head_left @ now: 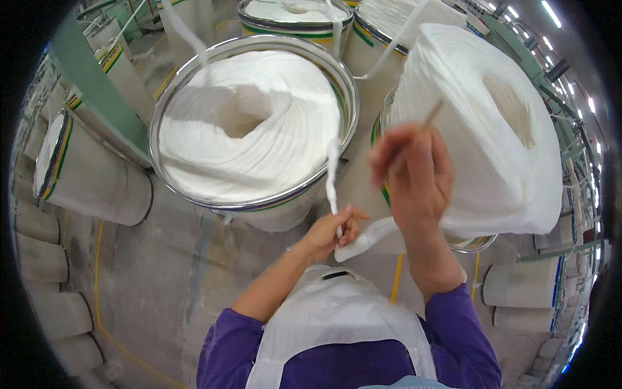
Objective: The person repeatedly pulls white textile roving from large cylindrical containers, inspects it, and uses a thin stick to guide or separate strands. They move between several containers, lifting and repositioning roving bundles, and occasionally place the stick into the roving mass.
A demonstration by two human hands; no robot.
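My left hand (334, 230) is closed around a white cotton sliver (332, 181), just in front of the left can. From that fist the sliver runs up over the can's rim, and a wider white band (369, 238) trails off to the right. My right hand (418, 172) is raised beside the right-hand can, blurred by motion. A thin brown stick (435, 111) juts up from its fingers. Coiled sliver (278, 97) with a hole in its middle fills the left can (253, 206). On the right, a tall white sliver mass (466, 136) bulges high above its can (476, 244).
More sliver cans (288, 27) stand behind, with strands running upward from them. A green machine post (97, 84) rises at the left, near a tilted-looking can (97, 172). Other cans (521, 285) line the right side. Yellow lines (98, 279) mark the grey floor.
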